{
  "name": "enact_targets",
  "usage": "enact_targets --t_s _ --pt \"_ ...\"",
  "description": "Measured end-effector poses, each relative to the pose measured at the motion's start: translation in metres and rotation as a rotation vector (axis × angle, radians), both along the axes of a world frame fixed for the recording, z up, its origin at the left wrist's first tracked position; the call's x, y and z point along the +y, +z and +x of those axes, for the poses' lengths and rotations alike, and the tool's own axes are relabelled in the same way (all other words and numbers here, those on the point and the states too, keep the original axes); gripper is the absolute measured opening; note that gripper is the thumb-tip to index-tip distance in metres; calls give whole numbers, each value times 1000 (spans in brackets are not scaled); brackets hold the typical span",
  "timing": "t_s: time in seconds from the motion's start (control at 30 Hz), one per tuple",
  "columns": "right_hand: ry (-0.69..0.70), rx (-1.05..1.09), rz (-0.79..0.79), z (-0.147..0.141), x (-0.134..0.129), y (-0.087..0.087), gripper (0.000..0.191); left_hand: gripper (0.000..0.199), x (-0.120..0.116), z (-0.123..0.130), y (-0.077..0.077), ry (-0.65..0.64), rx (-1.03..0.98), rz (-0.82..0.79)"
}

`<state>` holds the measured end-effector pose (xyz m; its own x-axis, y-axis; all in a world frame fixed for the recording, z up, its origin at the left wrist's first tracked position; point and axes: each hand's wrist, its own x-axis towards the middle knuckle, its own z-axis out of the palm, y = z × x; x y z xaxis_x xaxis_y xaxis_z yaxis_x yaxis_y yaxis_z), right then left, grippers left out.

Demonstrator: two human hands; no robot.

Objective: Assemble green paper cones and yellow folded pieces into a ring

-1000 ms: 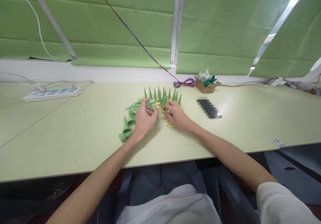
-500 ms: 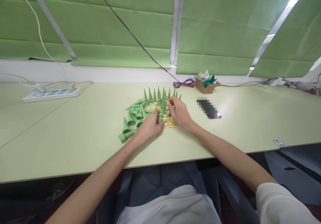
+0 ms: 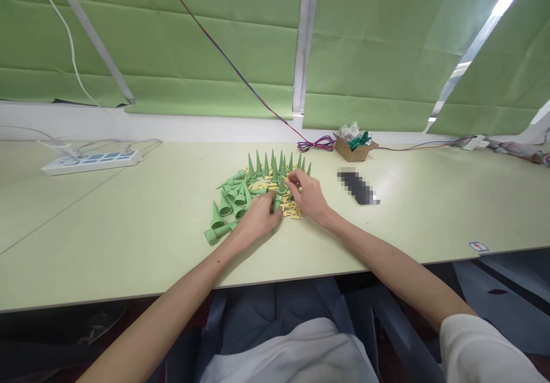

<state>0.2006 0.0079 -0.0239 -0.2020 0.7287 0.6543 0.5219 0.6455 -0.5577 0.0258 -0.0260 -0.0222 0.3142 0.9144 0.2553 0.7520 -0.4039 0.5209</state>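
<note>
Near the middle of the table, my left hand (image 3: 260, 214) is closed around a green cone (image 3: 277, 202), its wide end up and its tip toward the table edge. My right hand (image 3: 308, 194) is just to the right, thumb and fingertips pinched together at a small yellow piece (image 3: 287, 179). Several green cones (image 3: 258, 164) stand upright behind the hands. More green cones (image 3: 216, 217) lie or lean in a pile to the left. Small yellow pieces (image 3: 295, 213) are scattered between and below the hands.
A dark, pixelated flat object (image 3: 357, 186) lies to the right. Behind it are a small cardboard box (image 3: 354, 152) with clear and green plastic and a coiled red-blue cable (image 3: 318, 143). A white power strip (image 3: 92, 162) sits at the back left of the table (image 3: 129, 240).
The view has shifted slightly. Both hands hold nearly the same places, and my right hand's fingertips still pinch near the upright cones.
</note>
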Motion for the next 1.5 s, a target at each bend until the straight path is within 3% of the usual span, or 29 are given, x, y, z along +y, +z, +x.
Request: enact_targets --t_s 0.2,0.4,0.8,1.5 --pt "12 -1 -2 1 2 0 9 39 -3 2 7 32 -47 39" --pt "41 -67 23 1 2 1 9 29 -7 5 20 103 -327 99" --pt "162 -65 95 -2 1 0 17 28 -4 5 19 69 -650 -89" --pt "226 -8 68 -5 -8 6 18 28 -3 5 19 20 -673 -96"
